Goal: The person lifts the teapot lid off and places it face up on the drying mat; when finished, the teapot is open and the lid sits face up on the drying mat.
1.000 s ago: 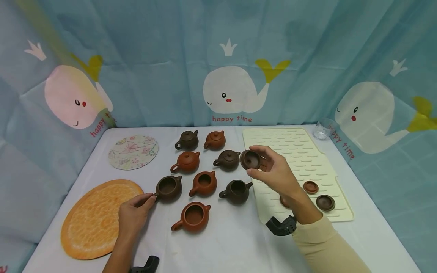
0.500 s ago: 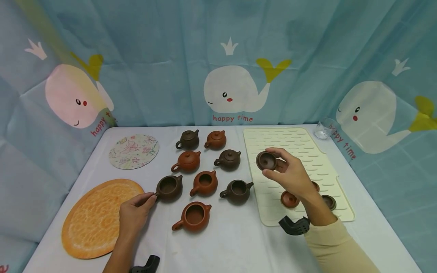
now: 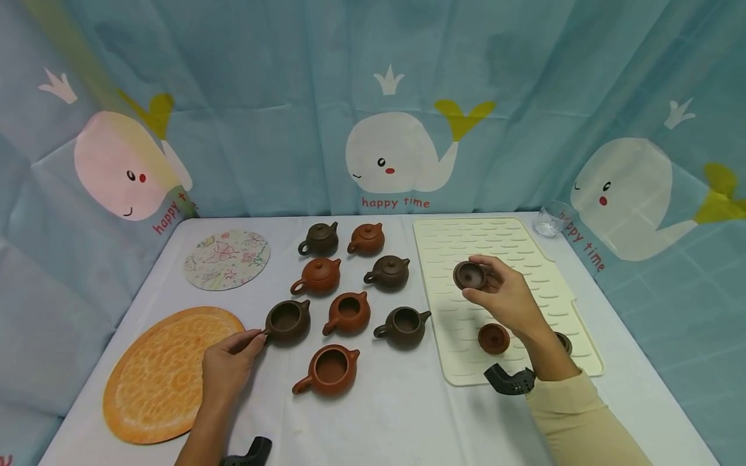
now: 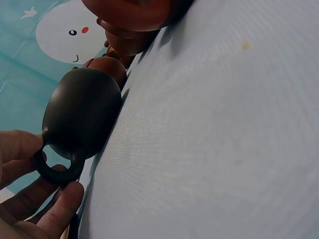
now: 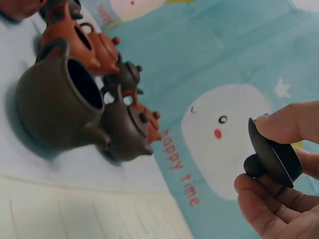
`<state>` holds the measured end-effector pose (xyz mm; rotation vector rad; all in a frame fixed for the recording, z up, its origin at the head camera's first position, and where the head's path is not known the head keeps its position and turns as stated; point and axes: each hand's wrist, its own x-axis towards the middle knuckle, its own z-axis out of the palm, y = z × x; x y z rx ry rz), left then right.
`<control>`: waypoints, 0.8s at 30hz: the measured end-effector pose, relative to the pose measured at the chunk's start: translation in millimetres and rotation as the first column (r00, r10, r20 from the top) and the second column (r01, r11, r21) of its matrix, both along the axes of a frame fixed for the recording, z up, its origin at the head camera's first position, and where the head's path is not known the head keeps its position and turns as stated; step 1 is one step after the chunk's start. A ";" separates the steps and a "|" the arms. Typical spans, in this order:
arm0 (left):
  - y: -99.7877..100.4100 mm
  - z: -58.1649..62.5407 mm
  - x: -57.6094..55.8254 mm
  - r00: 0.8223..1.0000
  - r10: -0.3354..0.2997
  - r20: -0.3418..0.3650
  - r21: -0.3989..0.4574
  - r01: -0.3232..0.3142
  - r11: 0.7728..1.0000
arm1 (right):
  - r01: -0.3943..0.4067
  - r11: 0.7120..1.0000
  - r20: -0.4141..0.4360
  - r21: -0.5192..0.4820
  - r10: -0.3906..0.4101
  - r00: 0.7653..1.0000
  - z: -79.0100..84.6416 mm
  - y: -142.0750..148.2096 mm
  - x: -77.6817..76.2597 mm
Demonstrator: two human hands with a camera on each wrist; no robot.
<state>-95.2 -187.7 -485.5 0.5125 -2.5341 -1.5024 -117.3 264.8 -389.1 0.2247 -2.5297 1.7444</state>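
My left hand point(image 3: 230, 369) pinches the ring handle of a dark brown teapot point(image 3: 288, 323) without a lid. In the left wrist view this teapot point(image 4: 82, 107) sits on the white cloth with fingers on its handle. Over the cream mat point(image 3: 434, 259), my right hand point(image 3: 507, 301) grips a dark teapot lid point(image 3: 469, 276) by its rim, hollow side facing the head camera. Its round knob shows on the lid point(image 5: 271, 154) in the right wrist view. Near the lidless one stand another dark open teapot point(image 3: 403, 328) and two reddish open teapots, one point(image 3: 350, 315) behind the other point(image 3: 332, 372).
Lidded teapots, such as a reddish one point(image 3: 317, 277) and a dark one point(image 3: 389, 273), stand further back. A reddish lid point(image 3: 493, 338) and a partly hidden dark lid point(image 3: 564, 343) lie on the mat. Left are a bread-patterned mat point(image 3: 169, 375) and floral mat point(image 3: 227, 260); a glass point(image 3: 550, 221) stands back right.
My right hand has carried the dark lid rightward, from beside the teapots to over the mat. It uncovers one reddish lid and hides another. My left hand stays on the handle.
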 end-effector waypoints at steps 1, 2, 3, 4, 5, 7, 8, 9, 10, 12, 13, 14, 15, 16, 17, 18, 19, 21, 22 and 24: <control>0.0 0.1 0.1 1.000 0.000 0.001 0.002 0.000 1.000 | 0.006 1.000 0.006 0.006 -0.006 1.000 -1.6 1.3 -0.5; 0.1 0.3 0.2 1.000 0.001 0.005 0.005 -0.001 1.000 | 0.013 1.000 0.012 0.011 -0.013 1.000 -3.1 2.5 -1.0; 0.3 0.5 0.5 1.000 0.001 0.007 0.008 -0.001 1.000 | 0.018 1.000 0.021 0.013 -0.019 1.000 -4.5 3.7 -1.6; 0.5 1.1 0.6 1.000 0.003 0.009 0.010 -0.003 1.000 | 0.024 1.000 0.029 0.016 -0.025 0.999 -5.9 5.0 -2.3; 0.5 1.2 0.6 1.000 0.002 0.008 0.011 -0.002 1.000 | 0.030 0.999 0.037 0.022 -0.031 0.999 -7.2 6.3 -3.0; 0.7 1.5 0.8 1.000 0.001 0.009 0.013 -0.001 1.000 | 0.038 0.999 0.055 0.031 -0.040 0.998 -9.8 8.8 -4.4; 0.7 1.7 0.9 1.000 0.000 0.010 0.012 0.000 1.000 | 0.043 0.998 0.065 0.038 -0.045 0.997 -11.2 10.2 -5.2; 0.7 1.8 0.9 1.000 -0.002 0.006 0.011 0.002 1.000 | 0.047 0.998 0.075 0.044 -0.050 0.996 -12.6 11.7 -6.0; 0.5 1.7 0.9 1.000 -0.004 0.002 0.010 0.004 1.000 | 0.052 0.997 0.085 0.052 -0.056 0.995 -14.1 13.2 -6.8; 0.5 1.9 0.8 1.000 -0.004 0.002 0.010 0.004 1.000 | 0.064 0.995 0.103 0.077 -0.071 0.992 -17.0 16.0 -8.3; 0.4 2.0 0.9 1.000 -0.006 -0.001 0.010 0.006 1.000 | 0.071 0.993 0.112 0.094 -0.082 0.990 -19.0 17.5 -9.1; 0.3 1.9 1.0 1.000 -0.007 -0.005 0.010 0.007 1.000 | 0.077 0.991 0.119 0.106 -0.090 0.989 -20.8 18.9 -9.8; 0.2 1.5 1.0 1.000 -0.009 -0.008 0.011 0.009 1.000 | 0.083 0.989 0.126 0.119 -0.098 0.987 -22.7 20.3 -10.5; 0.3 1.4 0.9 1.000 -0.007 -0.004 0.012 0.007 1.000 | 0.092 0.986 0.133 0.136 -0.110 0.985 -24.9 21.6 -11.0; 0.4 1.3 0.8 1.000 -0.007 0.000 0.012 0.007 1.000 | 0.100 0.983 0.140 0.152 -0.121 0.983 -27.3 23.0 -11.6; 0.3 1.0 0.8 1.000 -0.007 0.001 0.011 0.007 1.000 | 0.106 0.981 0.147 0.161 -0.130 0.981 -29.6 24.3 -12.4; 0.4 1.0 0.9 1.000 -0.006 0.003 0.010 0.006 1.000 | 0.110 0.979 0.155 0.172 -0.138 0.978 -32.3 25.8 -13.1; 0.5 1.1 0.8 1.000 -0.002 0.010 0.003 0.002 1.000 | 0.115 0.976 0.171 0.186 -0.147 0.974 -37.4 28.5 -14.9; 0.6 1.4 0.8 1.000 0.001 0.015 0.000 -0.001 1.000 | 0.116 0.974 0.178 0.193 -0.151 0.972 -39.8 29.8 -15.9; 0.6 2.0 1.4 1.000 0.005 0.012 -0.001 -0.005 1.000 | 0.112 0.970 0.190 0.213 -0.154 0.970 -43.9 32.3 -18.0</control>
